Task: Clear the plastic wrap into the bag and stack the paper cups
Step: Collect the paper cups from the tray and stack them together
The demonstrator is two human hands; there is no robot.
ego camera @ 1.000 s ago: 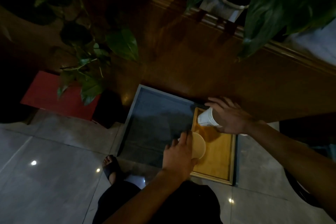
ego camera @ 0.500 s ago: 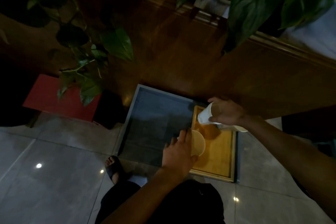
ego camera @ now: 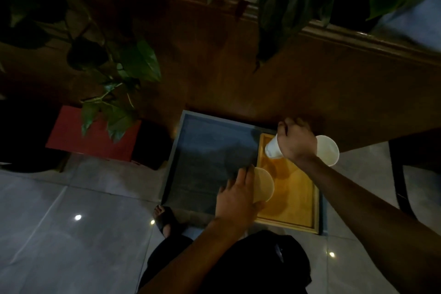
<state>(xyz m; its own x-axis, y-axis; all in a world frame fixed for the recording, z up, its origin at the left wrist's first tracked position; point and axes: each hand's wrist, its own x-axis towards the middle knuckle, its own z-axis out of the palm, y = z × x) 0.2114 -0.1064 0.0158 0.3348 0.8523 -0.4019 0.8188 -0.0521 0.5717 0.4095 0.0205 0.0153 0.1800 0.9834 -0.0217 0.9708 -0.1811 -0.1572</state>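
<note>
My right hand (ego camera: pixel 297 142) grips a stack of white paper cups (ego camera: pixel 327 150) lying sideways, bottom end pointing left and open mouth pointing right, over the far end of a yellow wooden tray (ego camera: pixel 298 198). My left hand (ego camera: pixel 237 198) holds a single paper cup (ego camera: pixel 263 184) at the tray's left edge, its open mouth facing right. The two cups are apart. No plastic wrap or bag shows in this dim view.
The wooden tray lies on the right side of a larger grey tray (ego camera: pixel 210 162) on a tiled floor. A dark wooden cabinet (ego camera: pixel 238 55) stands beyond. Leafy plants (ego camera: pixel 124 74) hang at left and top; a red box (ego camera: pixel 95 138) sits left. My sandalled foot (ego camera: pixel 165 219) is near the grey tray.
My right hand has tipped the cup stack over sideways, so its open mouth now shows to the right of my wrist. My left hand and its cup have barely moved.
</note>
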